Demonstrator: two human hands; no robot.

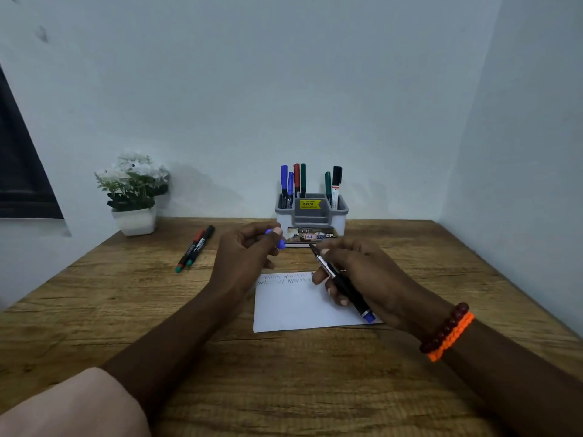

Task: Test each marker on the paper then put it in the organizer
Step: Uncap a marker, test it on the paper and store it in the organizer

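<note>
Marker (342, 287), black-bodied with a blue end and its cap off, sits in the right hand (359, 272) above the paper (296, 307), fingers curled round the barrel, tip pointing up toward the organizer (311, 216). The left hand (244, 253) pinches the blue cap (278, 239) between thumb and fingertips, just apart from the tip. Scribbles line the paper's far edge. Six markers stand in the organizer; two more markers (194, 249) lie on the wooden table (94, 298) near a potted plant (134, 190).
</note>
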